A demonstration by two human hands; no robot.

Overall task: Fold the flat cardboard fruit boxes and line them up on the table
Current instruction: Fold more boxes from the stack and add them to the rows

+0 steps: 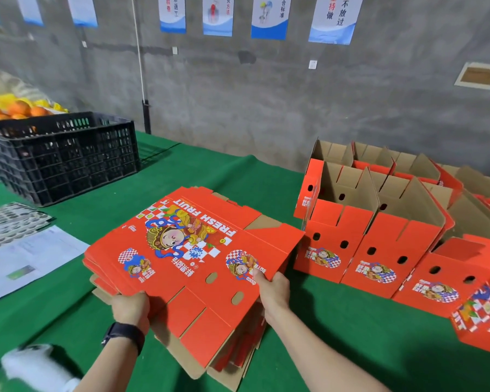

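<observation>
Green cloth is covering the table (337, 321), and near its front the top flat box (193, 250) is lying tilted on the stack (238, 360). The left hand (130, 308) is gripping its near edge, fingers curled underneath. The right hand (273, 288) is pinching the right edge, thumb on top. Light, stiff and probably slick, it is best taken by opposite edges. Folded boxes (376, 244) are standing in rows to the right, and a black crate (68, 159) is sitting far left.

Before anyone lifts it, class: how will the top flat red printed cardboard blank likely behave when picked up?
Probably fairly stiff: the flat red printed cardboard blank lies straight between the left hand and right hand. Its slotted flaps may hinge along the creases. It looks thin, so likely light.
</observation>
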